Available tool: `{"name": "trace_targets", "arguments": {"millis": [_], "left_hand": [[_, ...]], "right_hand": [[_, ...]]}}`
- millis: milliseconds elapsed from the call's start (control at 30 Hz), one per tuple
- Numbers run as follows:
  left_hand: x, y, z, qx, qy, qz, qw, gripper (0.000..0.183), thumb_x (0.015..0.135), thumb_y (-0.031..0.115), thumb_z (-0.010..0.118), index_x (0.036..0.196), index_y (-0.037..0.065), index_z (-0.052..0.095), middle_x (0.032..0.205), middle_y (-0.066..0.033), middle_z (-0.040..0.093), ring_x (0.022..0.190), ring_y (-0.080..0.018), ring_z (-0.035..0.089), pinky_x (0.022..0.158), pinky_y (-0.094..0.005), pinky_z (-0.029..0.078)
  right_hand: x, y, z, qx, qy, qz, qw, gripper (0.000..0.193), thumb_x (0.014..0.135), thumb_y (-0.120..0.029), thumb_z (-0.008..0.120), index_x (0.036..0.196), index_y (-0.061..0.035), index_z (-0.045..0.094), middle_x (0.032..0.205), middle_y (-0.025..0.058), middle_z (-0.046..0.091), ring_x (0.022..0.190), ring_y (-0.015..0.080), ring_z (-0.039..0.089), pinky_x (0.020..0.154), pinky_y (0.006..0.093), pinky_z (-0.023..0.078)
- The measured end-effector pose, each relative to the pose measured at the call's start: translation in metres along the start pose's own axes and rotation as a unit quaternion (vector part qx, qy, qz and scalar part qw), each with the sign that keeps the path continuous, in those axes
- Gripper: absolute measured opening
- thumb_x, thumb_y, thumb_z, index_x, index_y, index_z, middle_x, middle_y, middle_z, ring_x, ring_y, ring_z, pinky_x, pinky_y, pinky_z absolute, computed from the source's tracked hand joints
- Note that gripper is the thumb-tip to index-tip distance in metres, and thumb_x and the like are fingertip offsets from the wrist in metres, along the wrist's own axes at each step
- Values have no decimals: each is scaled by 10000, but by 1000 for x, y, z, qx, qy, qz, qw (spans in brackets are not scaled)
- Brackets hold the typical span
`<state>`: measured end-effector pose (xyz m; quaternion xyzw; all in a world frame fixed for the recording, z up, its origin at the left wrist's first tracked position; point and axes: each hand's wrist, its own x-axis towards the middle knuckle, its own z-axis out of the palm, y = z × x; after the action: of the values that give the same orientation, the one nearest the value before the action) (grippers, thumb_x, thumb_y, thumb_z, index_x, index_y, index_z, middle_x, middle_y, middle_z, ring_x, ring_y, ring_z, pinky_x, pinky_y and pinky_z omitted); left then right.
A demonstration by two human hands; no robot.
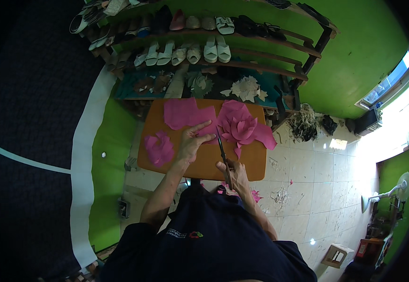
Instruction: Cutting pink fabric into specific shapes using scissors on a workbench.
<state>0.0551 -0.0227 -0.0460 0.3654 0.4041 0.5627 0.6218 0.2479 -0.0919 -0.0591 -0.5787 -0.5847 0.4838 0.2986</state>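
My left hand pinches the lower right part of a pink sheet, thumb below and fingers stretched across it. Whether the sheet is leather or fabric, I cannot tell. In my right hand is a pair of dark scissors, fingers wrapped round the handles. Their blades point away from me, up to the sheet's right edge; whether they are parted is too small to see. Right of the blades lies a heap of pink cut pieces. A smaller pink pile rests at the table's left.
The work is on a brown table with rounded corners. Just behind it stands a wooden rack with several pairs of shoes and, lower down, piles of cut pieces. Scraps litter the tiled floor at right, where a white fan stands.
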Motion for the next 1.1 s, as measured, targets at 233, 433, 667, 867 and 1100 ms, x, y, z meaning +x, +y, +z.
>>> {"name": "trace_targets", "arguments": {"millis": [233,433,667,867,1100], "left_hand": [[0,-2,10,3,3,20,1000,476,813,-88,710,1273,-16,614,1054,-109,700,881,-160,704,874,-273,584],[1,-2,6,-28,5,16,999,463,805,-92,715,1250,5,634,1110,-121,693,887,-171,713,856,-303,601],[-6,-4,15,8,3,11,1000,506,828,-63,716,1312,4,585,1015,-115,719,872,-154,711,829,-272,589],[-12,-14,19,16,-15,2,1000,540,828,-58,721,1339,-25,550,1019,-134,713,878,-161,707,834,-278,591],[-6,-8,16,-76,43,-1,996,545,829,-44,727,1344,-24,549,1046,-132,716,941,-160,700,898,-269,556]], "right_hand": [[2,1,-4,-2,20,-10,1000,673,817,-607,716,693,46,606,503,73,426,501,158,439,503,388,374],[2,6,1,-18,22,-11,1000,697,829,-614,688,651,50,573,489,58,430,511,128,431,486,378,359],[4,4,5,10,31,-16,999,678,850,-612,664,635,21,551,506,22,433,508,120,432,476,357,357],[13,13,1,28,38,-13,999,667,862,-624,647,642,-5,535,513,-3,436,491,101,456,459,312,365],[5,25,4,100,-17,58,993,641,860,-587,682,647,-9,507,527,-5,407,480,103,377,458,336,324]]}}
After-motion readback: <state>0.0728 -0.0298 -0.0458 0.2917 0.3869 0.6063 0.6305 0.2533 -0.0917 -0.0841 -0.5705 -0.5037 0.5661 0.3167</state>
